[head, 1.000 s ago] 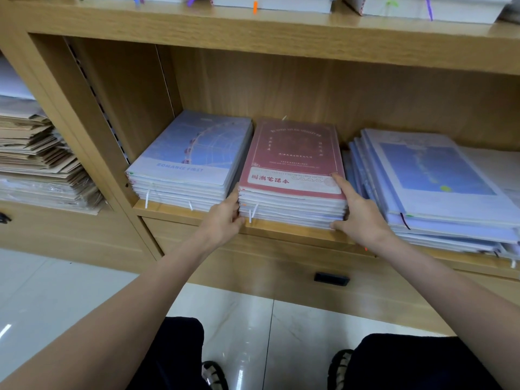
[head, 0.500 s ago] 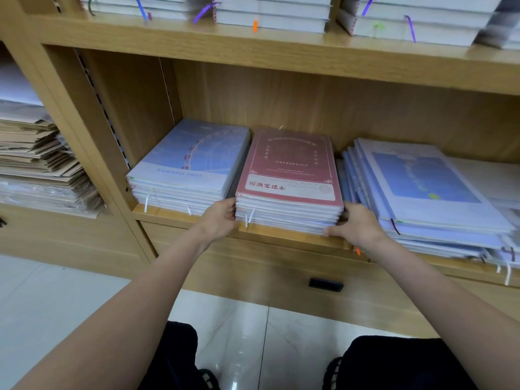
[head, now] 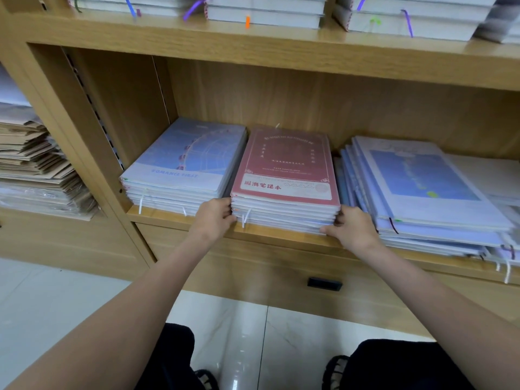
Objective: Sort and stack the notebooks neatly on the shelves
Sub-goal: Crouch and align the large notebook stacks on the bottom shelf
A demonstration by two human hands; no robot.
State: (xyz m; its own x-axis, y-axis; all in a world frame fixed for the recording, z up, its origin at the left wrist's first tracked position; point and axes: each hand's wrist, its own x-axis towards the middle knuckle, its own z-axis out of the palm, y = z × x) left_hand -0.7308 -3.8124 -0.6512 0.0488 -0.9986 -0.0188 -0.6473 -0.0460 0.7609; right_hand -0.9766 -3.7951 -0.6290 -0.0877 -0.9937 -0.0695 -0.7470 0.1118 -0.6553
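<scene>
Stack in hand: the red-covered stack of notebooks (head: 285, 181) is sitting mid-shelf on the light wooden shelf board (head: 281, 240).
Left hand (head: 213, 218): fingers are curling against the stack's front left corner.
Right hand (head: 350, 228): fingers are clamping its front right corner.
Done: the pale blue-covered stack (head: 185, 167) at left is lying squared.
Left: the fanned-out blue-covered pile (head: 422, 192) at right is looking unsorted.
</scene>
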